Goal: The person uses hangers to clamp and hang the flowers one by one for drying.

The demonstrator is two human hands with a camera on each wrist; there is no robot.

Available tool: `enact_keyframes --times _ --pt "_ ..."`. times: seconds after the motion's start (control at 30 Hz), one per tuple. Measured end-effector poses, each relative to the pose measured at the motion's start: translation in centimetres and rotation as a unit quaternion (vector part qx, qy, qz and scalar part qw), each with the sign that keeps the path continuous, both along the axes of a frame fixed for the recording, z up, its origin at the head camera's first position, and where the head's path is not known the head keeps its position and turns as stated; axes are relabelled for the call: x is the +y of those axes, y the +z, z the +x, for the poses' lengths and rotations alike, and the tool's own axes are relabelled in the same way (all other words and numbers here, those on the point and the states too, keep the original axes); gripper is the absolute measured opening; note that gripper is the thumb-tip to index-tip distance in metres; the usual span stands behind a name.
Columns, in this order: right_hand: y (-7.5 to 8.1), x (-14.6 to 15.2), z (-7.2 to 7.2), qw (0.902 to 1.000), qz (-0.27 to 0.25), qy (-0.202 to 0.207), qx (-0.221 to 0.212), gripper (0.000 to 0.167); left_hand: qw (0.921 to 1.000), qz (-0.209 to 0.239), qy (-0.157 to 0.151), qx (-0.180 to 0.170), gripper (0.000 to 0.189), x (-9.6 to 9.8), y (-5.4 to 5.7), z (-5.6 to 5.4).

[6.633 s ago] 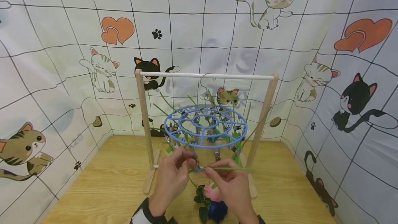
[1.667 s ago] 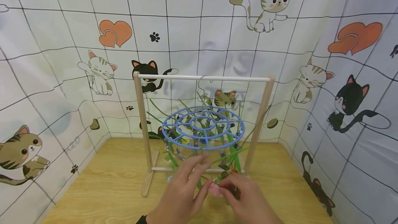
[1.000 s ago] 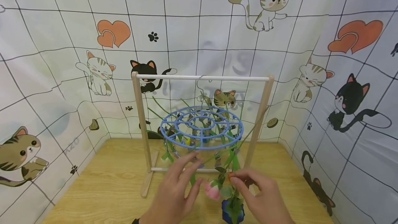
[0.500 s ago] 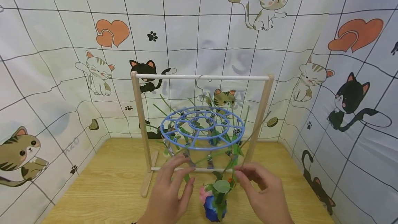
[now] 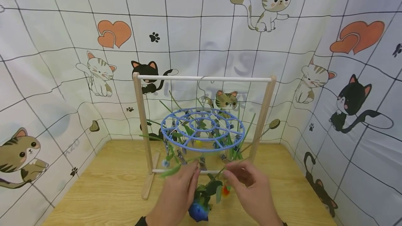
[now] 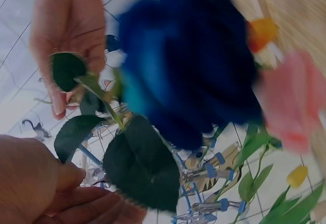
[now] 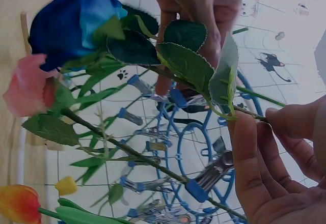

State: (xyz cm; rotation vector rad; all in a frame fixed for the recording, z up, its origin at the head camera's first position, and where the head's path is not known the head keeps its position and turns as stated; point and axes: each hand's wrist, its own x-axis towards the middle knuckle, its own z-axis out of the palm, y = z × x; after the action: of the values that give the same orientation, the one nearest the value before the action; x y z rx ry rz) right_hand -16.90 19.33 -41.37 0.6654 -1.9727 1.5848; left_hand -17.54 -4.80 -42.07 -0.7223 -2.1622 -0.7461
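In the head view, my right hand pinches the stem of a blue rose between thumb and fingers. The flower hangs head down with dark green leaves along its stem. My left hand holds a metal clip with blue tips at the front of a round blue clip hanger. The rose stem crosses close by that clip in the right wrist view. A pink rose on another stem hangs beside the blue one, hidden in the head view.
The hanger hooks over the white bar of a wooden stand on the wood-look table. Several clips and flowers hang around its rings, among them an orange tulip and a yellow flower. Stems stick out past the rim.
The hanger has turned and its clips have shifted. The blue rose has moved left with my right hand. My left fingers, spread before, have closed on the clip.
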Motion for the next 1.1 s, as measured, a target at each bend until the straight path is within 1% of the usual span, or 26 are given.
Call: enact_keyframes --times 0.1,0.17,0.23,0.27,0.33,0.43,0.5,0.57,0.63,0.7,0.73,0.8,0.9,0.97,1.03,1.1 --pt "-0.4 -0.6 -0.5 0.9997 -0.011 0.019 -0.012 0.015 0.9989 0.015 -0.011 -0.043 0.016 0.1 0.4 -0.5" --pt "-0.5 -1.0 -0.8 0.9993 -0.019 0.026 -0.021 0.012 0.9978 0.029 -0.022 -0.056 0.010 0.1 0.6 -0.9" --pt "-0.7 -1.4 -1.0 0.9987 -0.026 0.022 -0.039 0.010 0.9965 0.040 -0.031 -0.066 0.008 0.2 0.7 -1.1" --pt "-0.8 -1.6 -1.1 0.9986 -0.024 0.016 -0.044 0.010 0.9956 0.046 -0.034 -0.074 0.010 0.2 0.8 -1.2" --pt "-0.9 -1.9 -1.1 0.9974 -0.022 0.001 -0.069 0.012 0.9949 0.053 -0.033 -0.079 0.011 0.4 0.9 -1.3" --pt "-1.1 -2.1 -1.1 0.9953 -0.015 -0.007 -0.096 0.014 0.9954 0.065 -0.028 -0.065 0.009 0.6 1.0 -1.5" --pt "-1.3 -2.1 -1.1 0.9946 -0.016 0.002 -0.103 0.014 0.9964 0.069 -0.021 -0.043 0.006 0.8 1.1 -1.6" --pt "-1.4 -2.1 -1.1 0.9948 -0.020 0.017 -0.099 0.012 0.9969 0.074 -0.018 -0.019 0.007 0.9 1.0 -1.7" --pt "-1.4 -2.2 -1.1 0.9949 -0.026 0.032 -0.092 0.010 0.9967 0.080 -0.014 -0.007 0.007 1.0 1.0 -1.7" --pt "-1.5 -2.3 -1.1 0.9946 -0.034 0.043 -0.088 0.008 0.9957 0.091 -0.015 -0.005 0.007 1.0 1.0 -1.6" --pt "-1.4 -2.3 -1.1 0.9943 -0.037 0.045 -0.089 0.007 0.9950 0.098 -0.019 -0.010 0.008 1.0 1.0 -1.6" --pt "-1.4 -2.5 -1.1 0.9946 -0.038 0.036 -0.090 0.005 0.9927 0.113 -0.029 -0.030 0.012 1.0 1.0 -1.5" --pt "-1.3 -2.6 -1.0 0.9940 -0.041 0.018 -0.100 0.006 0.9877 0.135 -0.051 -0.059 0.017 0.8 1.0 -1.4" --pt "-1.2 -2.6 -1.0 0.9931 -0.046 0.013 -0.107 0.007 0.9837 0.149 -0.065 -0.077 0.019 0.7 1.0 -1.3" --pt "-1.2 -2.6 -1.0 0.9926 -0.053 0.022 -0.107 0.008 0.9803 0.158 -0.073 -0.094 0.019 0.7 1.1 -1.3" --pt "-1.3 -2.6 -1.1 0.9925 -0.055 0.036 -0.103 0.009 0.9768 0.163 -0.072 -0.118 0.019 0.6 1.3 -1.2"
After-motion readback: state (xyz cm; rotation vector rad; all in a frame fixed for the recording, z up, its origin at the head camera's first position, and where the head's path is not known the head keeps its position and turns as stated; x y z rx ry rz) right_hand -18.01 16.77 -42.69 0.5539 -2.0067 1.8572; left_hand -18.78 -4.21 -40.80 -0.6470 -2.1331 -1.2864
